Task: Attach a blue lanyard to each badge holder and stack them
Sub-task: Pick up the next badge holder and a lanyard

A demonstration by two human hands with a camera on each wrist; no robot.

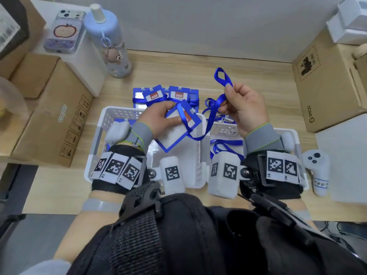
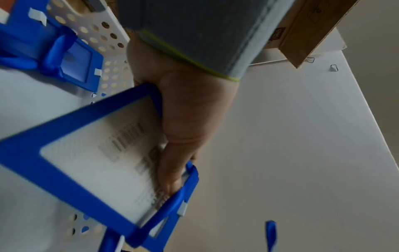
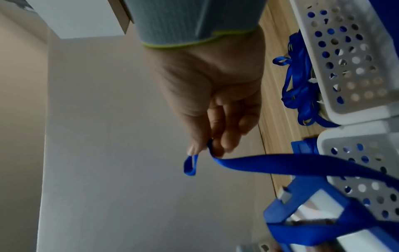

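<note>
My left hand point(image 1: 160, 118) grips a blue-framed badge holder point(image 1: 174, 133) above the left white basket point(image 1: 103, 124); the left wrist view shows its back with a barcode label point(image 2: 121, 141). A blue lanyard point(image 1: 200, 135) wraps across the holder's front and runs up to my right hand point(image 1: 238, 104). That hand pinches the lanyard near its loop end point(image 1: 221, 76), raised above the table; the right wrist view shows the pinch point(image 3: 207, 146) and the loop point(image 3: 190, 165). Finished badge holders with lanyards point(image 1: 168, 96) lie stacked on the table behind the baskets.
A second white basket point(image 1: 224, 128) at right holds loose blue lanyards point(image 1: 226, 147); more trail on the table point(image 1: 212, 108). Cardboard boxes point(image 1: 51, 112) point(image 1: 325, 86) flank the wooden table. A blue bottle point(image 1: 111, 44), a phone point(image 1: 65, 30) and a white controller point(image 1: 317, 171) stand nearby.
</note>
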